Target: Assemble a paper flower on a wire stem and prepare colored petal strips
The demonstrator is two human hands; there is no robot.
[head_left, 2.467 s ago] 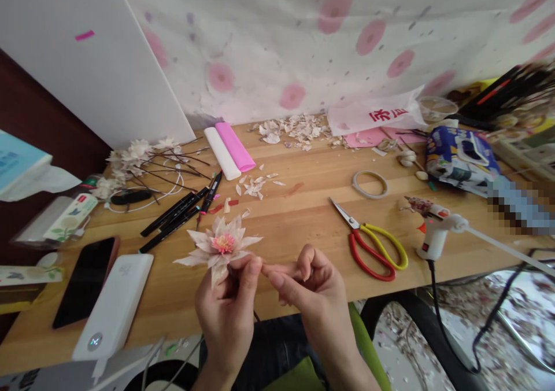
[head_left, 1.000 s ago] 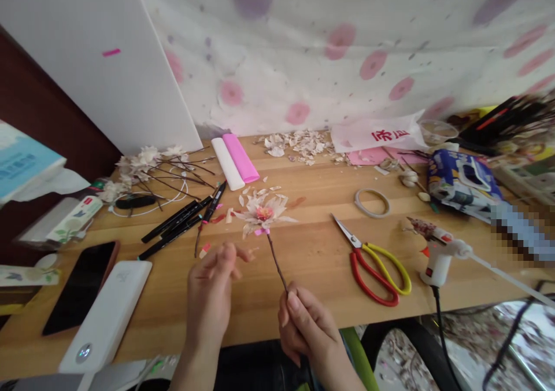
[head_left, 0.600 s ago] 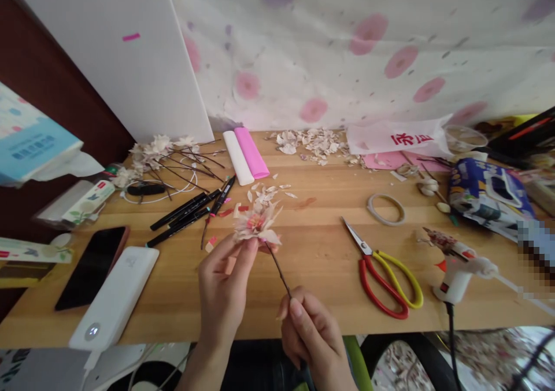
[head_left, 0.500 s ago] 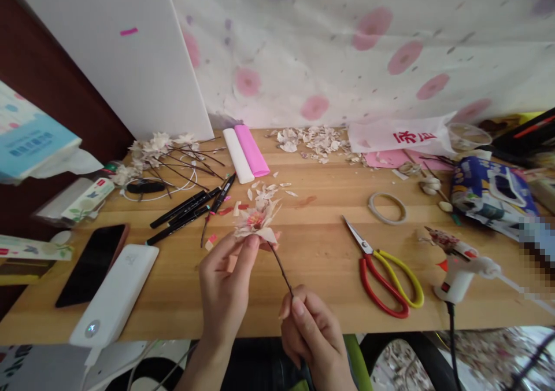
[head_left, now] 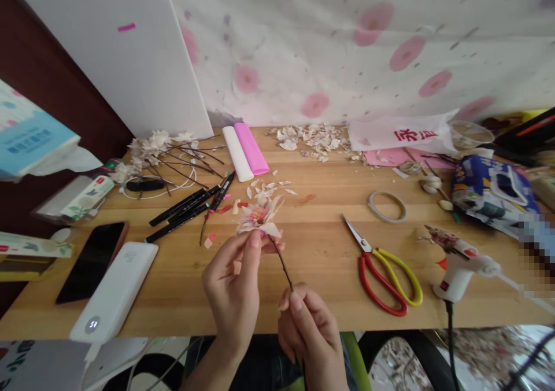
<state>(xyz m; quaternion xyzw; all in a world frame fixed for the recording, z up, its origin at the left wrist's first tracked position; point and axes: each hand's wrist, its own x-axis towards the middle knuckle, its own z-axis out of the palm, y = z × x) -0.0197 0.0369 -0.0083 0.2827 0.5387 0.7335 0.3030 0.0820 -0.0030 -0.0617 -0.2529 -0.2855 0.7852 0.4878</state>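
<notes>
Head view: what has just changed at our hands?

Our left hand (head_left: 236,284) has come onto the flower (head_left: 259,216). A second ago it hung beside it, fingers loose; now thumb and fingers pinch the underside. Our right hand (head_left: 310,327) keeps its closed grip on the stem (head_left: 282,262). Compared with half a second ago, little differs.

And what does that give us?

Two points of support, so we judge the flower should swing less while we work on it.

Where is it exactly?

Held up over the tabletop (head_left: 321,252), stem slanting, the loose petals (head_left: 262,191) just beyond it. We cannot tell how high.

How about edges and room?

Our right hand overlaps the front edge. Rightward, wood shows up to the scissors (head_left: 376,269), their red handle near that edge; farther out stands the glue gun (head_left: 459,266), its cord (head_left: 450,321) hanging over. Leftward, more wood, then the power bank (head_left: 115,292) and, past it, the phone (head_left: 92,262).

So sideways suits us better?

We think so; ahead, those petals could scatter if brushed.
</notes>
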